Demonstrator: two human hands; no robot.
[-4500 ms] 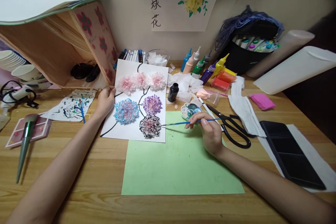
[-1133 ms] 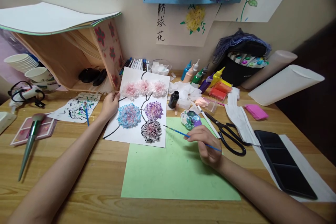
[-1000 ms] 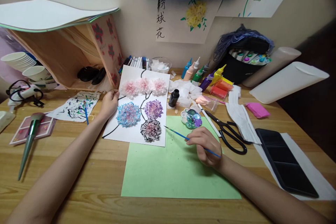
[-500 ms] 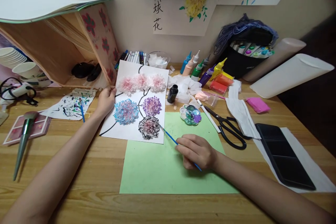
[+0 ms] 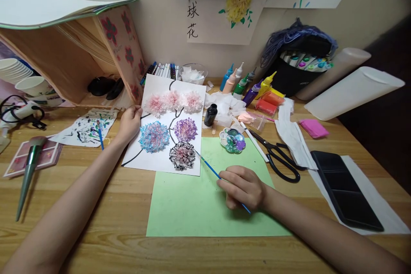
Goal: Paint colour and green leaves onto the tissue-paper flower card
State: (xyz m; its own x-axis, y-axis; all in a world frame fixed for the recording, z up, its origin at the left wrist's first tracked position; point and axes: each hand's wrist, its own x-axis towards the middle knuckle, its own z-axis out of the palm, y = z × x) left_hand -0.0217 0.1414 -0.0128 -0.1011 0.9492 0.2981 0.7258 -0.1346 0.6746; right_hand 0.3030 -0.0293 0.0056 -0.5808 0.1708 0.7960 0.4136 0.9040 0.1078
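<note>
My left hand (image 5: 130,123) grips the left edge of a white sheet (image 5: 154,166) that bears raised tissue flowers on dark painted stems. Pink flowers run along its top, with a blue one (image 5: 154,136) and a purple one (image 5: 186,129) below. At the lower right is a black-edged flower (image 5: 182,156). My right hand (image 5: 242,188) is closed around a thin blue paintbrush (image 5: 210,167), whose tip is at the right edge of the black-edged flower; whether it touches is unclear. Under the sheet's lower part lies green paper (image 5: 205,214).
A flower-shaped palette (image 5: 232,140), black scissors (image 5: 282,158) and an open black bottle (image 5: 211,114) lie right of the sheet. Paint bottles (image 5: 239,83) stand behind. A black case (image 5: 346,190) is at right, a large makeup brush (image 5: 28,175) at left.
My right hand has shifted slightly right and down with the paintbrush. My left hand and the flower sheet look the same.
</note>
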